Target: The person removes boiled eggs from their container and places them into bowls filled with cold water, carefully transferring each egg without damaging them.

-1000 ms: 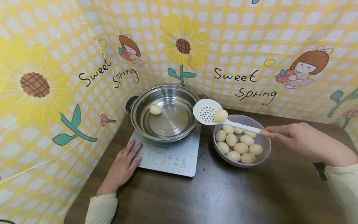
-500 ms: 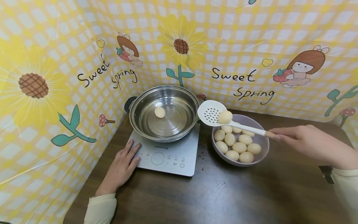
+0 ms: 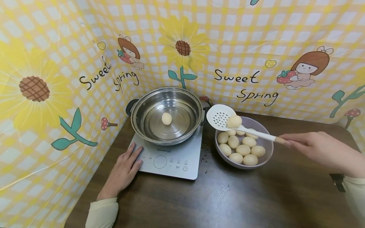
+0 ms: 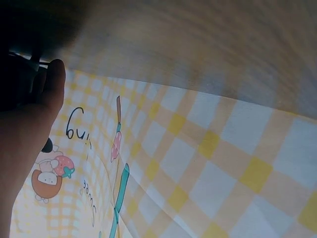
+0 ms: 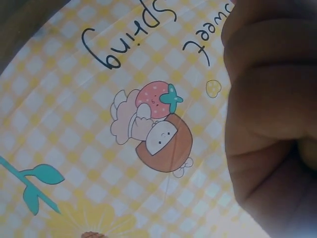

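In the head view my right hand (image 3: pixel 319 148) grips the wooden end of a white slotted spoon (image 3: pixel 218 117). One egg (image 3: pixel 234 121) rides on the spoon's perforated head, above the far-left rim of a lilac bowl (image 3: pixel 268 156). Several more eggs (image 3: pixel 243 150) fill that bowl. Another egg (image 3: pixel 166 118) lies in the water of a steel pot (image 3: pixel 182 141). My left hand (image 3: pixel 122 171) rests with extended fingers on the left edge of the silver induction cooker (image 3: pixel 171 172) under the pot. The right wrist view shows my curled fingers (image 5: pixel 272 99) close up, the spoon hidden.
Dark handles (image 3: pixel 130 107) stick out at the pot's sides. Water drops lie on the brown table (image 3: pixel 219 202) between cooker and bowl. A checked, patterned cloth (image 3: pixel 242 38) hangs behind and along the left side. A small black object (image 3: pixel 337 182) lies by the right sleeve.
The spoon with its egg has shifted right and slightly down, from beside the pot to over the bowl's edge. The egg in the pot has drifted right and nearer. My left hand stays in place.
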Tool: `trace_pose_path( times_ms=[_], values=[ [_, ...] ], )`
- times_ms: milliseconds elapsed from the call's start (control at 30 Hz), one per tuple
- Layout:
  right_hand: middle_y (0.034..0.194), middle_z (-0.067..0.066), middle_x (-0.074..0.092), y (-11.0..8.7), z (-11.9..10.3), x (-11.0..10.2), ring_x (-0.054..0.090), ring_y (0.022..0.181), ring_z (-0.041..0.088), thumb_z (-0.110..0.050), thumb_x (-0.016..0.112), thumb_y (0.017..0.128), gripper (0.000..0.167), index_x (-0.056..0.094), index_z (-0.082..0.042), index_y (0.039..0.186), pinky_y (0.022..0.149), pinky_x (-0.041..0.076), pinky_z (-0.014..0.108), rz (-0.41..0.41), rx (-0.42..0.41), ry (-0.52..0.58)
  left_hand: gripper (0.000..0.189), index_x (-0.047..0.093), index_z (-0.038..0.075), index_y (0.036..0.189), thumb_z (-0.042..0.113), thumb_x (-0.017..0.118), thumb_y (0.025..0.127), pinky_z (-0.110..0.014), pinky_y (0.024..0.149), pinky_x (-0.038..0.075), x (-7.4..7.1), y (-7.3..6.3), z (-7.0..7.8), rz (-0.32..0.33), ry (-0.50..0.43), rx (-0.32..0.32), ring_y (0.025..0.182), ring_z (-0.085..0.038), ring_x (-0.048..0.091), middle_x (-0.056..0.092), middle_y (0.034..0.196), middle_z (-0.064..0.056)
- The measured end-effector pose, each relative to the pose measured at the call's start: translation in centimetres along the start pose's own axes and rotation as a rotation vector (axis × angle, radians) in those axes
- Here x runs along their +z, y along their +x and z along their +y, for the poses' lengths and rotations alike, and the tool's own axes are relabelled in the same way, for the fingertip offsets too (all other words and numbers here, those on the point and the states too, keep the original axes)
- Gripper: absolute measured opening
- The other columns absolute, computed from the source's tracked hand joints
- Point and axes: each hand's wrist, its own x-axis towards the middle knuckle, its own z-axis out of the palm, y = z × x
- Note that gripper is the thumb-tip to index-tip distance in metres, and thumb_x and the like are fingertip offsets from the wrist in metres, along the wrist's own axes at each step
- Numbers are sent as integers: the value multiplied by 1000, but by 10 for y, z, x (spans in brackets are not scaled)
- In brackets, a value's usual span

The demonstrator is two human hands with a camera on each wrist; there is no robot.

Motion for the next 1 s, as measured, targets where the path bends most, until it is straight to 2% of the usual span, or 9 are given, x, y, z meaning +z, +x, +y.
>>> trace_pose_path(
  times_ms=[167, 433, 600, 700, 800, 933, 1000],
  values=[
    [116, 9, 73, -3, 4, 3, 66, 107, 33, -28, 55, 106, 34, 68, -15, 135, 83, 51, 59, 17, -14, 7, 54, 38, 17, 158, 38, 45, 109, -67, 103, 32, -1, -1, 0, 0, 2, -5, 140, -49, 29, 16, 167, -13],
    [112, 8, 73, -3, 9, 13, 67, 98, 25, -29, 57, 105, 32, 71, -13, 130, 78, 53, 52, 6, -10, -13, 54, 38, 17, 158, 38, 45, 109, -66, 103, 32, -1, 0, 1, -5, -4, -7, 140, -48, 30, 17, 167, -12],
    [111, 7, 73, -6, 13, 16, 67, 99, 27, -30, 58, 105, 31, 72, -15, 128, 79, 52, 54, 21, -3, -18, 54, 38, 17, 158, 38, 45, 109, -67, 103, 32, -1, 0, 1, -8, -1, -13, 140, -48, 30, 16, 167, -13],
    [107, 7, 74, -7, 17, 17, 66, 92, 23, -29, 59, 104, 30, 73, -11, 125, 76, 52, 53, 22, 14, -29, 54, 38, 17, 158, 38, 45, 109, -67, 103, 32, -1, 0, 1, -10, 4, -17, 140, -48, 30, 16, 167, -13],
    [92, 1, 71, -9, 20, 19, 58, 76, 17, -28, 59, 104, 30, 73, -6, 120, 66, 50, 44, 13, 40, -38, 54, 38, 17, 158, 39, 45, 109, -67, 103, 32, -1, 0, 1, -10, 4, -17, 140, -48, 29, 16, 167, -13],
    [73, -8, 55, -13, 25, 22, 44, 60, 13, -27, 57, 105, 28, 73, -5, 107, 55, 39, 33, 31, 58, -56, 54, 38, 17, 158, 38, 45, 109, -67, 103, 31, -1, 1, 2, -11, -1, -17, 140, -48, 29, 16, 167, -12],
    [67, -9, 49, -17, 27, 24, 40, 56, 12, -26, 58, 105, 25, 73, -6, 101, 52, 35, 31, 70, 57, -82, 54, 38, 17, 158, 38, 45, 109, -67, 103, 32, -1, 1, 3, -12, -3, -16, 140, -48, 29, 16, 167, -12]
  ],
)
